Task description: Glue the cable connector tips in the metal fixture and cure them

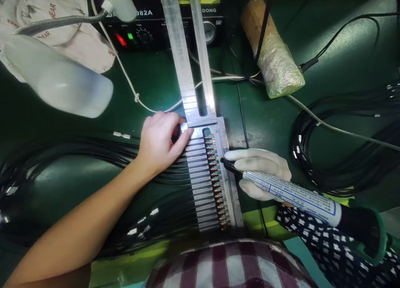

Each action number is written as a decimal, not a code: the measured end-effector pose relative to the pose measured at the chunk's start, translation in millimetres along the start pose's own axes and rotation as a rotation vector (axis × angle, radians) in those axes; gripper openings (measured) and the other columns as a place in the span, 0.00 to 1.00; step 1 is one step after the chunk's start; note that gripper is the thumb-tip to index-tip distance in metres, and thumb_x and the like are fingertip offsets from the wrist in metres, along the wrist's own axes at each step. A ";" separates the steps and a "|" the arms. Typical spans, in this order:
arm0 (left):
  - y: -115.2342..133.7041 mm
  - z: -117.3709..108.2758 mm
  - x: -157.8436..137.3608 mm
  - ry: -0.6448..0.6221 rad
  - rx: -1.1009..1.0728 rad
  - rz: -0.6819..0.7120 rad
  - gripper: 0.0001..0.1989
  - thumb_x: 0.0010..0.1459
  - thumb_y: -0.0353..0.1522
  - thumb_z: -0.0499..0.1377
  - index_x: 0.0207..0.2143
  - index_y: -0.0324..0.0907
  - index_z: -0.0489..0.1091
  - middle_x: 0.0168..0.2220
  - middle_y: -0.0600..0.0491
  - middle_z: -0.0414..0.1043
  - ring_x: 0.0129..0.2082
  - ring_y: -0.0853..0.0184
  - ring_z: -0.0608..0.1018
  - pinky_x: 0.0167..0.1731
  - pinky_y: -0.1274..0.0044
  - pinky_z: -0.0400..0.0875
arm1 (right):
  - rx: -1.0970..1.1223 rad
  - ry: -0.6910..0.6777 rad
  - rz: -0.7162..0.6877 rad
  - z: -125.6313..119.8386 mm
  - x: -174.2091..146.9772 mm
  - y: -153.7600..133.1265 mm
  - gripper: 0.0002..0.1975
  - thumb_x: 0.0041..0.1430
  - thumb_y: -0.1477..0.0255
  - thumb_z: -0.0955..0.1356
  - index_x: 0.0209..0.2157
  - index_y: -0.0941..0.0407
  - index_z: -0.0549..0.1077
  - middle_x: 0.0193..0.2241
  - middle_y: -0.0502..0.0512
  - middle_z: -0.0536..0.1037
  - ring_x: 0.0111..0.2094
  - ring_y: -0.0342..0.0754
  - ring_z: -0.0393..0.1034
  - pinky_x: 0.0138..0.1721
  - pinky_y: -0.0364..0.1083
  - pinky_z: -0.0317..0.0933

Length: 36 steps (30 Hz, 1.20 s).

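Observation:
My bare left hand [159, 140] grips the upper left edge of a slotted metal fixture [223, 133], thumb on top and fingers curled. Several black cables [109, 148] lie side by side in its slots. Their stripped ends show small coloured wires [215, 173] along the right side of the fixture. In a white glove, my right hand [265, 165] is closed around a labelled dispensing syringe [296, 198] with a black front end and a green fitting at its back. The syringe tip points left, over the row of wire ends. Whether it touches them I cannot tell.
Two metal bars [179, 50] extend from the fixture's far end. A black dispenser box [140, 38] with lit switches stands behind. A plastic bottle [62, 77] lies at left, a wrapped roll [271, 50] at right. Coiled black cables [304, 150] lie on the green mat.

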<state>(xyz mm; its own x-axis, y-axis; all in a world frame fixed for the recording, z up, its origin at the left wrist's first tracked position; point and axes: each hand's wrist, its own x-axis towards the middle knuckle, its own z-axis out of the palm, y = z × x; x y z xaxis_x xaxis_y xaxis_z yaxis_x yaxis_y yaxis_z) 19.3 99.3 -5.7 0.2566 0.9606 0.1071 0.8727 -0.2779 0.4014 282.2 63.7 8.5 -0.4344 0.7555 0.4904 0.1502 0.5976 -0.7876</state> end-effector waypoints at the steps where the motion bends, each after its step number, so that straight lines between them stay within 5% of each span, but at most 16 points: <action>1: -0.1 0.2 -0.1 0.005 0.000 0.004 0.10 0.63 0.39 0.54 0.34 0.43 0.66 0.25 0.55 0.64 0.31 0.63 0.68 0.35 0.71 0.59 | -0.001 -0.009 0.002 -0.4 0.2 -0.4 0.13 0.56 0.77 0.71 0.44 0.57 0.75 0.44 0.62 0.81 0.41 0.51 0.79 0.40 0.49 0.78; 8: -0.3 0.6 -0.1 0.004 0.001 0.001 0.09 0.63 0.39 0.54 0.34 0.43 0.66 0.26 0.55 0.65 0.31 0.63 0.69 0.35 0.71 0.59 | -0.020 0.042 -0.074 -3.7 -4.3 -11.2 0.16 0.55 0.80 0.70 0.46 0.59 0.74 0.45 0.64 0.81 0.42 0.51 0.79 0.37 0.47 0.78; 18: -0.3 0.5 0.2 0.005 0.018 -0.005 0.10 0.63 0.40 0.54 0.34 0.43 0.66 0.26 0.55 0.65 0.32 0.63 0.70 0.36 0.71 0.60 | -0.059 -0.046 -0.006 -1.2 -8.5 -10.5 0.10 0.57 0.77 0.70 0.42 0.59 0.74 0.42 0.65 0.81 0.41 0.50 0.79 0.38 0.47 0.77; 36: -0.7 1.3 -0.7 0.007 0.018 -0.017 0.10 0.63 0.40 0.55 0.34 0.42 0.66 0.26 0.55 0.64 0.31 0.63 0.69 0.36 0.70 0.60 | -0.052 0.002 -0.024 1.6 -10.8 -9.4 0.11 0.55 0.78 0.69 0.42 0.57 0.74 0.41 0.62 0.82 0.38 0.49 0.80 0.33 0.46 0.77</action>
<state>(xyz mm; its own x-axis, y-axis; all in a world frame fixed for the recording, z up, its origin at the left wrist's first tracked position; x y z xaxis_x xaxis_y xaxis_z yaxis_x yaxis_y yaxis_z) 19.1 98.9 -7.2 0.2386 0.9653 0.1065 0.8845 -0.2613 0.3864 284.1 49.5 10.1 -0.4365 0.7414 0.5098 0.1855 0.6286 -0.7553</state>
